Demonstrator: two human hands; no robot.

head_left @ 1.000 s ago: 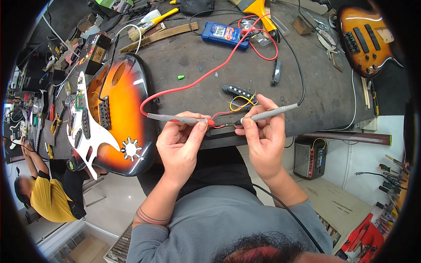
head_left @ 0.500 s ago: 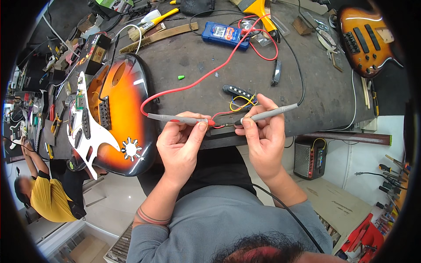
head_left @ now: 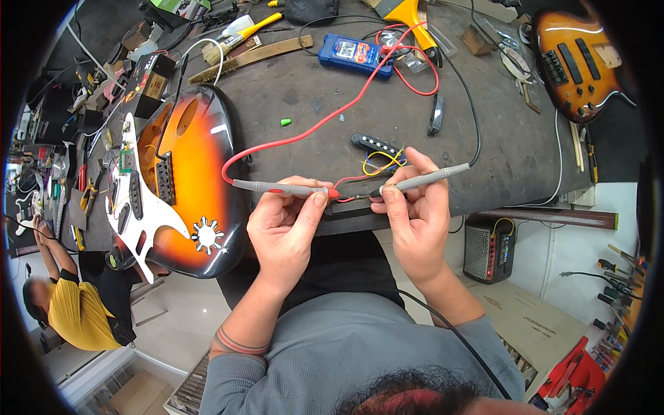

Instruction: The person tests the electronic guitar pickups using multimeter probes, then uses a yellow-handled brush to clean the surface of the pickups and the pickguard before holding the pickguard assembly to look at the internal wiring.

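Over the near edge of the surface [head_left: 290, 104], I have the two probes end to end, and the relation I read first is the one between their tips. My left hand [head_left: 282, 225] pinches the red probe [head_left: 257, 186], its long axis nearly level and its tip toward the right; my right hand [head_left: 420, 225] has its grip closed on the black probe [head_left: 432, 176], which slants down to the left to meet it. Both grips are full — thumb against fingers — but whether the bare tips touch each other or something thin between them is too small for me to tell. The pickup [head_left: 372, 144] lies just beyond the tips on the surface, its long axis running down to the right toward its loose wires [head_left: 386, 166] — nearer my right hand, whose raised fingers are close beside those wires.
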